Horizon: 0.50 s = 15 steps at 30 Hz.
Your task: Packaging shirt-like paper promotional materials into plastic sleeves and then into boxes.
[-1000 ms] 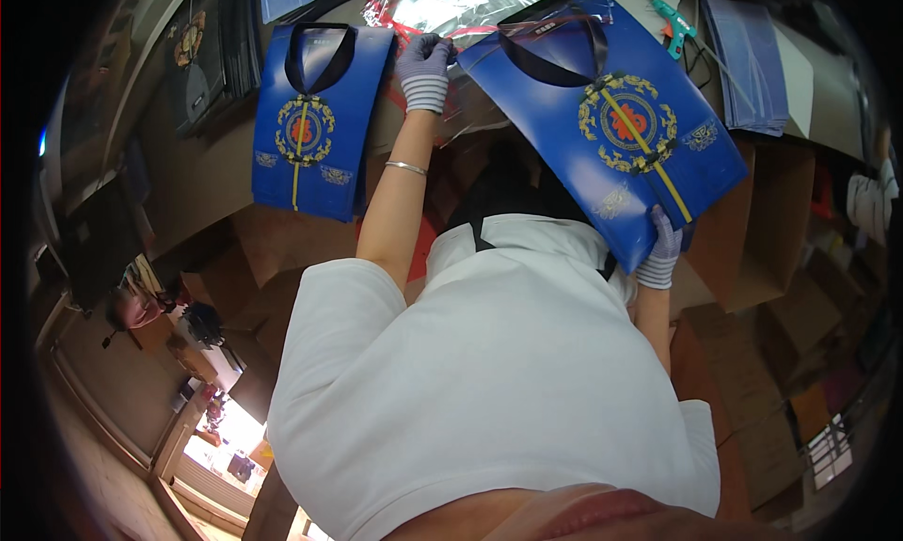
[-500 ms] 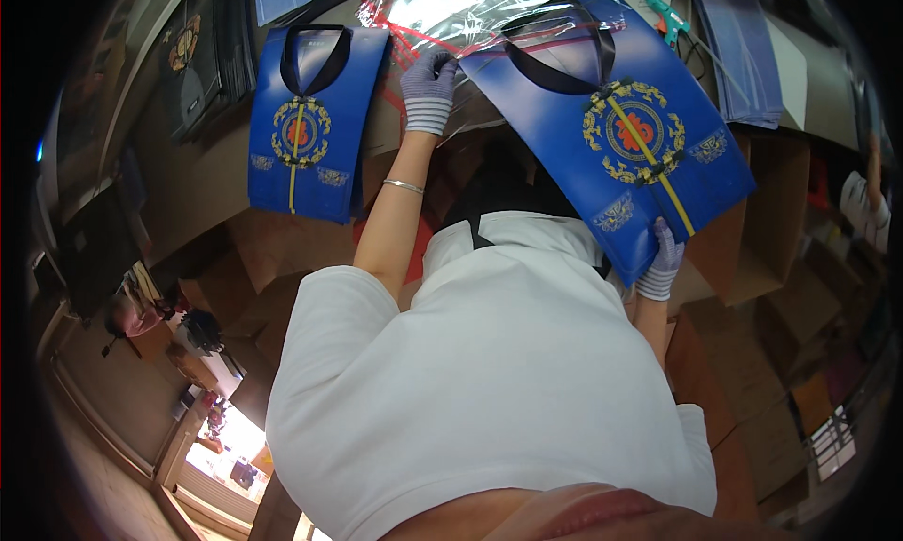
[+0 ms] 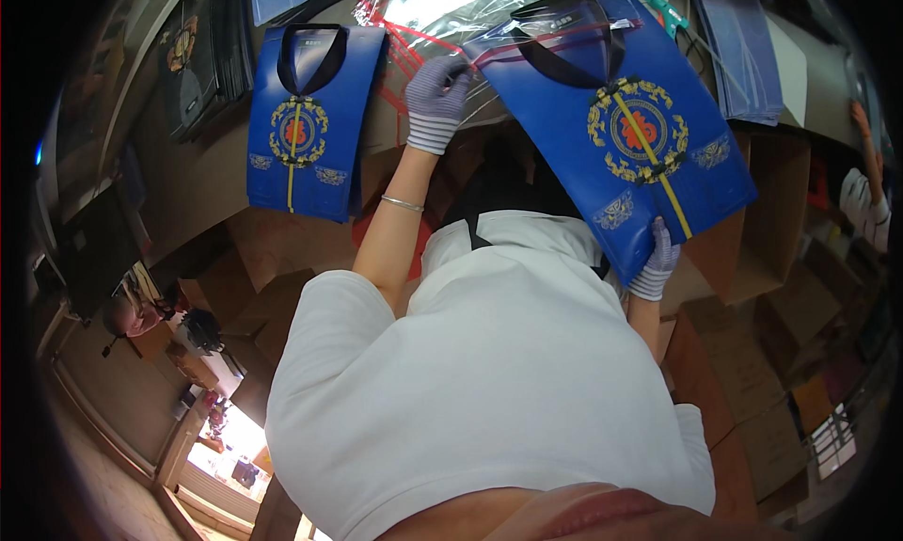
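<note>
blue bags [image 3: 578, 136]; black handles [image 3: 327, 71]; red-gold emblems [image 3: 640, 129]; striped gloves [image 3: 435, 94]

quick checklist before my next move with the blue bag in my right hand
1. Bag gripped: ok; your right hand has the lower edge of the right blue bag.
2. Plastic edge held: ok; your left hand pinches the clear plastic at its red edge.
3. Bag fully covered: not ok; the plastic lies over its top only, and the lower part is bare.
4. Glue gun clear of the bag: cannot tell; it lies close beside the upper right edge, contact unclear.
5. Left blue bag out of the way: ok; it lies apart, on the left hand's far side.
</note>
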{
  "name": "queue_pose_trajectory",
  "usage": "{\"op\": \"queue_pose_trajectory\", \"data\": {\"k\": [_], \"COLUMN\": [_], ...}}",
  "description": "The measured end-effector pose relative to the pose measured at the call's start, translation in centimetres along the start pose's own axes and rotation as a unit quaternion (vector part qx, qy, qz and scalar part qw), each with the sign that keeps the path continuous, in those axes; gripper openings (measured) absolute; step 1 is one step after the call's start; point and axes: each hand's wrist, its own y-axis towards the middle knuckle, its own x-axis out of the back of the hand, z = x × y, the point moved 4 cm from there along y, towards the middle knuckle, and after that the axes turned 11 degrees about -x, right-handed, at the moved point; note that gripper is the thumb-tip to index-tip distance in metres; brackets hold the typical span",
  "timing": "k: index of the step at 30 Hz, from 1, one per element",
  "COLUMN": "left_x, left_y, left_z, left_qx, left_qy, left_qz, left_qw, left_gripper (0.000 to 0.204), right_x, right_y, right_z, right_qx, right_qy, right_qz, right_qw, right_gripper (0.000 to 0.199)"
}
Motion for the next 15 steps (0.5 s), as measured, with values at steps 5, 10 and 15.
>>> {"op": "queue_pose_trajectory", "data": {"k": [5, 10, 15], "left_x": [-3.3, -8.9, -5.3], "left_y": [-1.1, -0.6, -1.9], "left_z": [-3.4, 5.2, 19.3], "left_qx": [-0.167, 0.417, 0.367], "left_qy": [0.054, -0.420, -0.118], "left_qz": [0.096, -0.054, -0.037], "left_qw": [0.980, 0.805, 0.922], "left_gripper": [0.020, 0.027, 0.028], "right_x": [-0.1, 0.8, -3.8], "right_y": [2.5, 8.4, 10.8], "right_z": [-1.3, -4.8, -6.3], "right_qx": [0.044, -0.082, -0.394], "right_qy": [-0.057, -0.163, -0.550], "right_qz": [0.025, 0.028, 0.278], "right_qw": [0.997, 0.983, 0.682], "right_gripper": [0.037, 0.051, 0.032]}}
